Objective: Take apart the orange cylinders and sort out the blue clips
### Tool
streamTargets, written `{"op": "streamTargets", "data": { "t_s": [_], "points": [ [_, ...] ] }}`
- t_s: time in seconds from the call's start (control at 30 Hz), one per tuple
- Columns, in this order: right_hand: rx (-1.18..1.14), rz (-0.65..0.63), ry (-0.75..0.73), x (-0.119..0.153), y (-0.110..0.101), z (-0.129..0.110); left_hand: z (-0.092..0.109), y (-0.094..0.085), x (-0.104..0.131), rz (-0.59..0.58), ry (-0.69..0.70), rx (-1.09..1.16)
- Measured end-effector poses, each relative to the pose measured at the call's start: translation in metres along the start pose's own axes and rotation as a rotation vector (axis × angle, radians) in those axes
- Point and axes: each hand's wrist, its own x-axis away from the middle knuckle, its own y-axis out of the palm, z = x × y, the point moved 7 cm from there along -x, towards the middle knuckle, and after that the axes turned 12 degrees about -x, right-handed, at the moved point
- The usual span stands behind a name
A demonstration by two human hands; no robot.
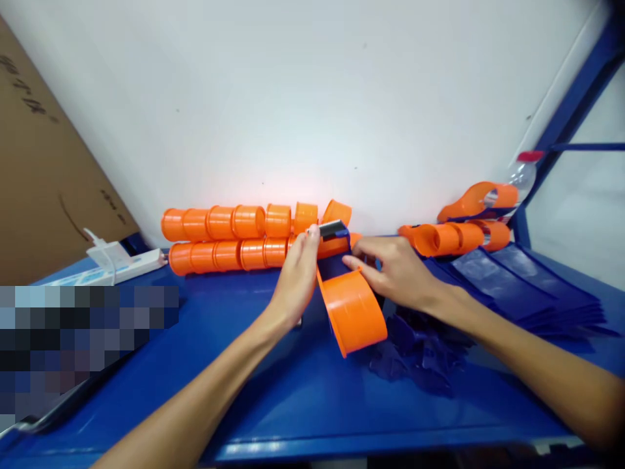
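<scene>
An orange ring-shaped plastic part [355, 314] on a blue flat panel [336, 264] is held up over the blue table, tilted. My left hand [297, 277] presses along its left side, fingers together and the thumb near a black strip [332, 229] at the top. From the other side, my right hand [393, 270] grips the panel's right edge with curled fingers and thumb; part of that grip is hidden. Crumpled dark blue plastic pieces [424, 352] lie below my right hand.
Two rows of orange cylindrical parts [219, 223] line the white wall. More orange parts [459, 238] lie at right, beside stacked blue sheets [527, 280] and a red-capped bottle [523, 174]. At left are a power strip [139, 264] and a cardboard sheet [53, 143].
</scene>
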Motion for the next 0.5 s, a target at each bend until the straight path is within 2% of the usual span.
{"op": "streamTargets", "data": {
  "t_s": [0.13, 0.3, 0.4, 0.5],
  "points": [
    [0.017, -0.008, 0.047, -0.001, 0.006, 0.005, -0.003, -0.002, 0.005, 0.027, -0.038, -0.063],
    [-0.081, -0.027, 0.089, -0.006, 0.010, 0.008, -0.006, -0.005, 0.006, 0.031, -0.079, -0.071],
    [-0.160, -0.008, 0.096, -0.009, 0.007, 0.006, 0.000, -0.008, 0.004, 0.063, -0.037, -0.020],
    [-0.144, 0.035, 0.053, -0.012, 0.002, -0.002, 0.010, -0.009, 0.003, 0.096, -0.003, 0.033]
  ]
}}
